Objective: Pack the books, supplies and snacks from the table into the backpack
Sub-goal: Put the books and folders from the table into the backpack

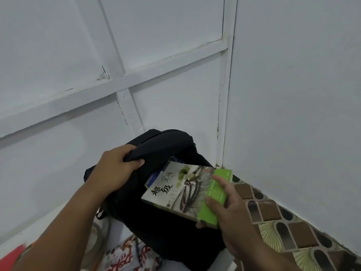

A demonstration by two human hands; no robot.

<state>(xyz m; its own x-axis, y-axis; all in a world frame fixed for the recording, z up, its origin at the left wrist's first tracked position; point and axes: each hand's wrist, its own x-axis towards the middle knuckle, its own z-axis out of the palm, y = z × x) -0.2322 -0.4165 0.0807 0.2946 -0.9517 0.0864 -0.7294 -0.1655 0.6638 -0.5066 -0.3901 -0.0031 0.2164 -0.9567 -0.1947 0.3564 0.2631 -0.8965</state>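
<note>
book at the mouth of the backpack

item 1, backpack [156, 192]: black fabric, standing in the corner where two pale painted walls meet, on a surface covered with a patterned cloth [273, 212] of brown and dark shapes. its top is pulled open; a blue-edged thing [154, 178] shows inside the opening, too hidden to name.

item 2, left hand [113, 169]: fingers curled over the upper flap of the backpack, thumb pressed against the fabric, gripping the flap and holding it back from the opening.

item 3, book [181, 190]: paperback with a pale cover, black chinese characters and a green band along one edge. it lies tilted, its far corner over the open mouth of the backpack, the near end outside and above the bag's front.

item 4, right hand [230, 212]: closed on the green edge of the book, fingers laid over the cover and thumb beneath the near corner.

item 5, sundries at the lower edge: a packet with red and white print [125, 257] just beside the base of the backpack; a red thing [13, 255] at the far left, blurred; a clear rounded object [97, 235] behind the left forearm, not identifiable.
</note>
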